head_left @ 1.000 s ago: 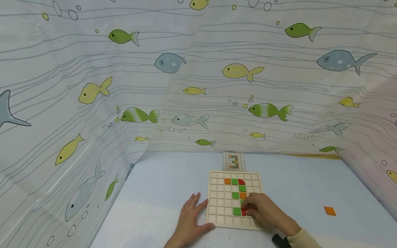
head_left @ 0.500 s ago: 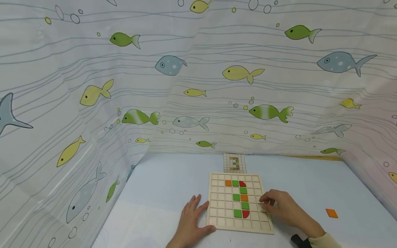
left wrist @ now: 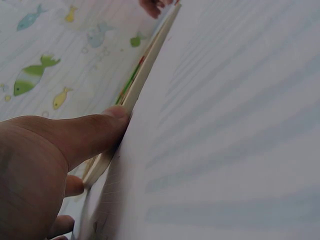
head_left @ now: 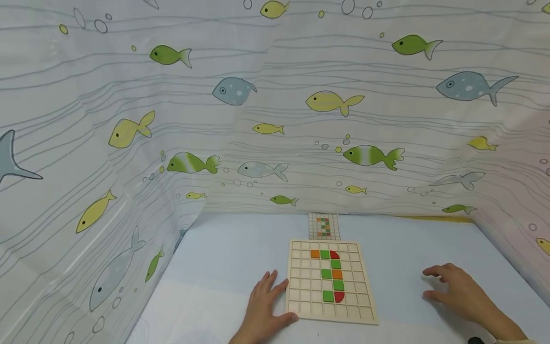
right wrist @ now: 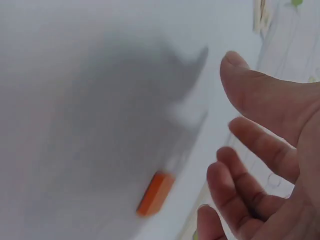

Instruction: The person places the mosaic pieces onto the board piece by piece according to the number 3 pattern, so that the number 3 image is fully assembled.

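My left hand [head_left: 265, 310] lies spread at the left edge of a wooden grid board [head_left: 304, 284], its thumb touching the front corner; the left wrist view shows the thumb [left wrist: 97, 132] on the board's edge. Several green, orange and red tiles sit in the grid, among them a rounded red tile [head_left: 339, 297] beside a green tile [head_left: 328, 296]. Over the table on the right, my right hand [head_left: 461, 294] is held with thumb and fingers apart, holding nothing. Below it, an orange tile [right wrist: 156, 194] lies on the table, apart from the fingers; the hand hides it in the head view.
Behind the board lies a small card [head_left: 312, 230] printed with a grid and coloured squares. A fish-patterned sheet [head_left: 296, 143] rises at the back and sides of the pale table [head_left: 232, 248].
My right hand has left the rounded red tile in the grid and moved right, off the board, to above the loose orange tile. The left hand has stayed at the board.
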### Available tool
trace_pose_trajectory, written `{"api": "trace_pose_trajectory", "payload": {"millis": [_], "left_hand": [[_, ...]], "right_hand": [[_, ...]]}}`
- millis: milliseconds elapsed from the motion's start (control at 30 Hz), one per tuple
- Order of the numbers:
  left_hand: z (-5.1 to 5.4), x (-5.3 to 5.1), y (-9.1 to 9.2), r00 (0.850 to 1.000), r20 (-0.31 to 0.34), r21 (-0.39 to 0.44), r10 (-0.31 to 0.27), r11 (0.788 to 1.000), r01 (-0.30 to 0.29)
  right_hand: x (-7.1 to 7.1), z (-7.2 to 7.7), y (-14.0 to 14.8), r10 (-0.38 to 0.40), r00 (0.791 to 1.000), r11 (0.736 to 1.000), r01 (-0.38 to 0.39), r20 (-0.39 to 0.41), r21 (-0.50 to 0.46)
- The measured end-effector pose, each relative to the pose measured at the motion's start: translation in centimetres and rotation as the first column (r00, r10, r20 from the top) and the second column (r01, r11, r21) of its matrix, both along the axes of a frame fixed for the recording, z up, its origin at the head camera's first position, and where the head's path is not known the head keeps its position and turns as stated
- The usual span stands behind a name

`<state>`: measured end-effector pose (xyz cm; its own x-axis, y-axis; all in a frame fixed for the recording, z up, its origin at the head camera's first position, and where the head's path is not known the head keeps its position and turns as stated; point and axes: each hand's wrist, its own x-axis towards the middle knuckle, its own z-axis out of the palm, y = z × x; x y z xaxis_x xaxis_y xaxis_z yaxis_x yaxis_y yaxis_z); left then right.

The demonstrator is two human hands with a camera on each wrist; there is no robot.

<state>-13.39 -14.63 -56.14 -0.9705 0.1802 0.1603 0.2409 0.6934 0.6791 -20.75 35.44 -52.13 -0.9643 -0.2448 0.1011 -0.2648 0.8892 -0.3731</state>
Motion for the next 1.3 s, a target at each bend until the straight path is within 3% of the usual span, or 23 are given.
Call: {"api": "trace_pose_trajectory", "payload": {"millis": [167,400,800,1300], "left_hand": [[0.0,0.1,0.0,1.000,-0.018,0.001,0.006,1.000,-0.006],[-0.1,0.1,0.0,1.000,-0.014,-0.002,0.010,1.000,-0.010],[0.1,0.2,0.1,1.000,-0.006,-0.011,0.014,1.000,-0.014],[0.1,0.2,0.0,1.000,-0.003,-0.004,0.006,1.000,-0.006]], "right_hand": [[0.3,-0.7,3.1,-0.072,0.996,0.995,0.068,0.058,0.072],[0.4,-1.5,4.7,-0.168,0.965,0.980,0.142,0.200,0.136],[0.8,-1.8,4.3,-0.117,0.985,0.993,0.116,0.129,0.018],[1.5,-1.9,2.9,-0.153,0.971,0.984,0.166,0.182,-0.063]]}}
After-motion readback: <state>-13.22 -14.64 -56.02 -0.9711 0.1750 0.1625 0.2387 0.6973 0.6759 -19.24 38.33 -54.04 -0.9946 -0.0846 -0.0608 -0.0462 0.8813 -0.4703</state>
